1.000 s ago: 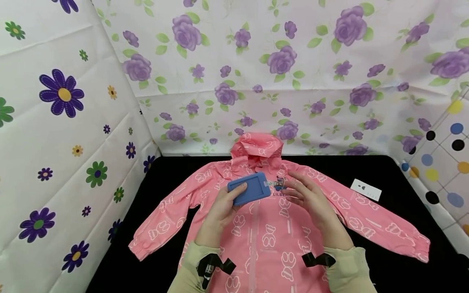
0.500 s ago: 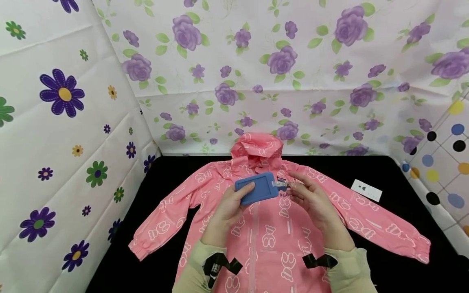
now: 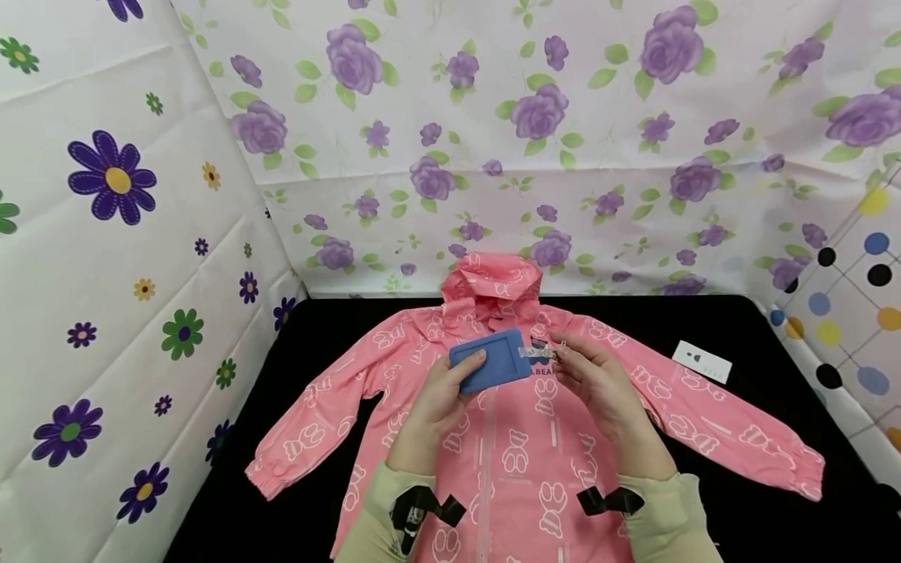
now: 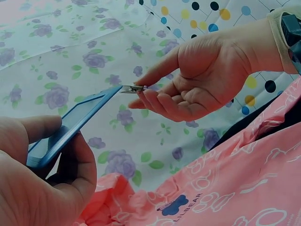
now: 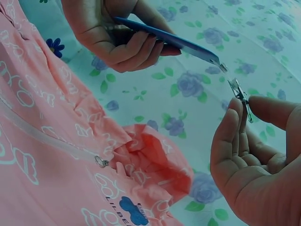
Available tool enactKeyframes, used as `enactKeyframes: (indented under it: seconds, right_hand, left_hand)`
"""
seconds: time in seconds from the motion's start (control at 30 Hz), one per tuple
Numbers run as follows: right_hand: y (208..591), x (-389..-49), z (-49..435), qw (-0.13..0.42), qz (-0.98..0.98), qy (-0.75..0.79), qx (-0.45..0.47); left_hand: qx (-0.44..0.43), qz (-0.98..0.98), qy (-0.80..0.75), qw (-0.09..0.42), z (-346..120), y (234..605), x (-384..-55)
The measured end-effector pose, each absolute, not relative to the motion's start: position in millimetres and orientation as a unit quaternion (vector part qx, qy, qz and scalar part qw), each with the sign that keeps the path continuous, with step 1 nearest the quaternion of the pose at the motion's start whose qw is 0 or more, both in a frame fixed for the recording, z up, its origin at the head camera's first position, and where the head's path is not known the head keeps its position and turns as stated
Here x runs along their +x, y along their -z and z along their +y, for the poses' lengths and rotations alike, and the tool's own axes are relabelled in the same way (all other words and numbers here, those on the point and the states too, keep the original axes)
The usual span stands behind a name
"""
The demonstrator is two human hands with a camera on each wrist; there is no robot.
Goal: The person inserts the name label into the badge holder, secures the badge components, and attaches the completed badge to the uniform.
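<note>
My left hand grips a blue badge holder by its left end, thumb on the framed face and fingers behind. A clear strap with a metal badge clip extends from the holder's right end. The thumb and index finger of my right hand pinch that clip; the other fingers curl below it. In the left wrist view the holder is tilted, raised above the jacket. Beneath both hands lies a pink hooded jacket with white bear outlines, its sleeves spread and a blue bear print on the chest.
A small white card lies by the jacket's right sleeve on the black tabletop. Flower-printed sheets stand behind and to the left, with a dotted sheet on the right.
The badge holder and left hand have moved a little to the right. The right hand's fingers, looser around the clip a second ago, have come together on it.
</note>
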State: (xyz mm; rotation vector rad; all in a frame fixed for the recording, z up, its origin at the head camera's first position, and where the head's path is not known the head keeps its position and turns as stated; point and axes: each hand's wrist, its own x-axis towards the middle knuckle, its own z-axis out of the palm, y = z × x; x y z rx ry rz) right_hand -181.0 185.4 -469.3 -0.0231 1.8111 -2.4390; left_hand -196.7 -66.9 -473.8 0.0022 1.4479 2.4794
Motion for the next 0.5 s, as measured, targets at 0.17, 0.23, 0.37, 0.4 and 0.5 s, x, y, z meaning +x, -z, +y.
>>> enactKeyframes:
  seconds: [0.17, 0.23, 0.37, 0.4, 0.5]
  right_hand:
    - [471.2, -182.4, 181.2, 0.050, 0.587, 0.808, 0.006]
    - [471.4, -182.7, 180.5, 0.049, 0.589, 0.806, 0.010]
    - [472.9, -183.5, 179.0, 0.054, 0.608, 0.792, 0.009]
    - [473.5, -183.8, 178.4, 0.055, 0.612, 0.789, 0.006]
    - [475.2, -184.6, 176.5, 0.069, 0.616, 0.785, -0.003]
  left_hand:
    - [0.000, 0.497, -0.857, 0.133, -68.6, 474.8, -198.0]
    - [0.000, 0.497, -0.857, 0.134, -68.9, 475.4, -199.6]
    - [-0.003, 0.495, -0.858, 0.135, -69.8, 477.0, -202.4]
    - [-0.005, 0.494, -0.859, 0.134, -70.1, 477.5, -202.7]
    - [-0.007, 0.498, -0.857, 0.134, -71.1, 478.8, -202.6]
